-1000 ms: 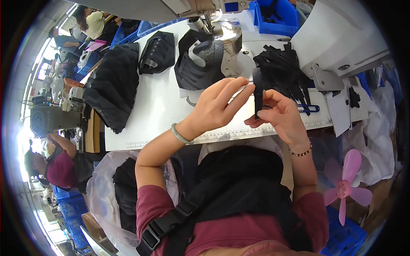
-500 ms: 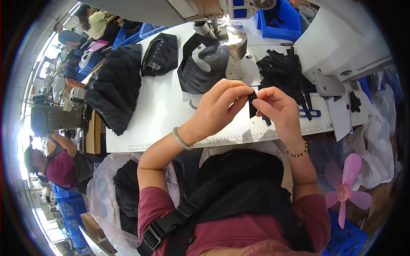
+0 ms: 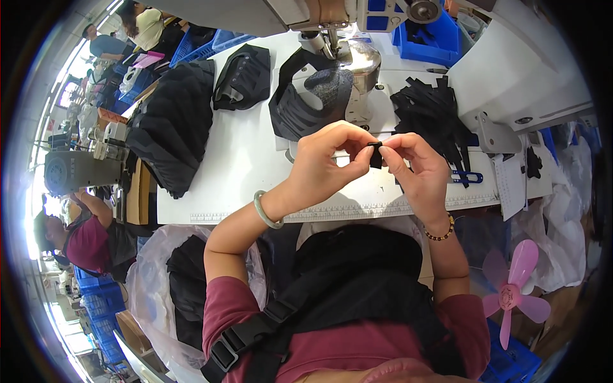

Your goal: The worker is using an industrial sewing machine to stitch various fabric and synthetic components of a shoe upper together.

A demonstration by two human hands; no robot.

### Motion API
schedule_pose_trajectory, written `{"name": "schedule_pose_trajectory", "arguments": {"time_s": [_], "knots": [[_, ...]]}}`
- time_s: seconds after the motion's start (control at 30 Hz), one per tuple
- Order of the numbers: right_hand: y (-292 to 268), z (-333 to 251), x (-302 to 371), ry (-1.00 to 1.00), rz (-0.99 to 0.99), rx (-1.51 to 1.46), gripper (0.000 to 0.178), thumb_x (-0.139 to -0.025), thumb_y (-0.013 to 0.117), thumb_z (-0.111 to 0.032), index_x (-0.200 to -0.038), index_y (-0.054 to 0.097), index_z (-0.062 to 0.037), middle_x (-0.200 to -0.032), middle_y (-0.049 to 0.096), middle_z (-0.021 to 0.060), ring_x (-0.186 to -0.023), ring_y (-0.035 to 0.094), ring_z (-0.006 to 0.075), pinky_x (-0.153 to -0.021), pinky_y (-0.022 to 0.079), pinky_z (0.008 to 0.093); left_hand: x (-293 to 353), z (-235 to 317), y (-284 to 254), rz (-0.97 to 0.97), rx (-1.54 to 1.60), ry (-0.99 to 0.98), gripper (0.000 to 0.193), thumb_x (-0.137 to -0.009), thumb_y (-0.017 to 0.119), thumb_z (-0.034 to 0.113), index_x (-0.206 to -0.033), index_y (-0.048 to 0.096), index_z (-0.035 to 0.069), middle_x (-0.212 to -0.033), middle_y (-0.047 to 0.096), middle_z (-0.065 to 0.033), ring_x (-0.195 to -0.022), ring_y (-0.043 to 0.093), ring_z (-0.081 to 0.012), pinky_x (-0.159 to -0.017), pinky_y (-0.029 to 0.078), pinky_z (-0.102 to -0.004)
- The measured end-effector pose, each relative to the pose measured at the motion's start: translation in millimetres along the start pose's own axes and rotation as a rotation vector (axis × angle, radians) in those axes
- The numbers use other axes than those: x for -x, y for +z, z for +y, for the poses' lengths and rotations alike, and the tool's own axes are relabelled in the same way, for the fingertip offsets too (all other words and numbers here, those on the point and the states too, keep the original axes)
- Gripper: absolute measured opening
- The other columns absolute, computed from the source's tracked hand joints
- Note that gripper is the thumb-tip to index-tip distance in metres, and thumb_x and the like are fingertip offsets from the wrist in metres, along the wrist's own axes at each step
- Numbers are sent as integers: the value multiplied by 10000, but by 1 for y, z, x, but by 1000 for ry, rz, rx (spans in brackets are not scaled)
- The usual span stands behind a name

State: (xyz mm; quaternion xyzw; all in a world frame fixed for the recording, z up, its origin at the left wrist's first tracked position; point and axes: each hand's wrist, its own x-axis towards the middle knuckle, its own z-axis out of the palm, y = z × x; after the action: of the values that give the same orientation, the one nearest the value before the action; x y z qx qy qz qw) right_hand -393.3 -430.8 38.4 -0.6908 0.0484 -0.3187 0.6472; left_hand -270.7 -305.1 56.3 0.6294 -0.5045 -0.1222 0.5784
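Observation:
A short black strip (image 3: 376, 157) is pinched between my two hands above the front of the white table. My left hand (image 3: 332, 156) grips its left side with thumb and forefinger, and the top of the strip looks folded over. From the other side, my right hand (image 3: 418, 166) pinches it the same way. Just beyond my hands, a black shoe upper (image 3: 297, 115) rests under the needle of the sewing machine (image 3: 333, 45). To its right lies a loose pile of black strips (image 3: 429, 112).
Black uppers stand in a stack (image 3: 172, 127) at the left, beside a single upper (image 3: 242, 78). Blue-handled thread snips (image 3: 469, 177) lie right of my right hand. A blue bin (image 3: 431, 45) stands at the back. A pink fan (image 3: 511, 295) is low on the right. Other people sit at left.
My fingers have shifted on the strip; its top now appears folded, and less of it hangs down. My left thumb has come up against it. The view has shifted slightly.

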Motion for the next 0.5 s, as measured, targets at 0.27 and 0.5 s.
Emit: {"name": "schedule_pose_trajectory", "arguments": {"time_s": [0.27,0.5], "knots": [[7,-1,-2,-17,45,-47,71,-823,631,-10,-860,571,3,-782,599,20,-675,530,39,-627,436,181,3,-5,6,51,145,-67,126,-764,649,-14,-887,626,-6,-831,618,-41,-716,603,-71,-639,495,-201],[8,3,-6,-90,39,126,119,-805,645,-10,-846,534,-8,-800,566,18,-672,521,51,-622,435,185,2,1,4,53,166,-74,108,-780,646,-12,-885,620,-10,-823,621,-30,-711,606,-66,-630,496,-198]]}}
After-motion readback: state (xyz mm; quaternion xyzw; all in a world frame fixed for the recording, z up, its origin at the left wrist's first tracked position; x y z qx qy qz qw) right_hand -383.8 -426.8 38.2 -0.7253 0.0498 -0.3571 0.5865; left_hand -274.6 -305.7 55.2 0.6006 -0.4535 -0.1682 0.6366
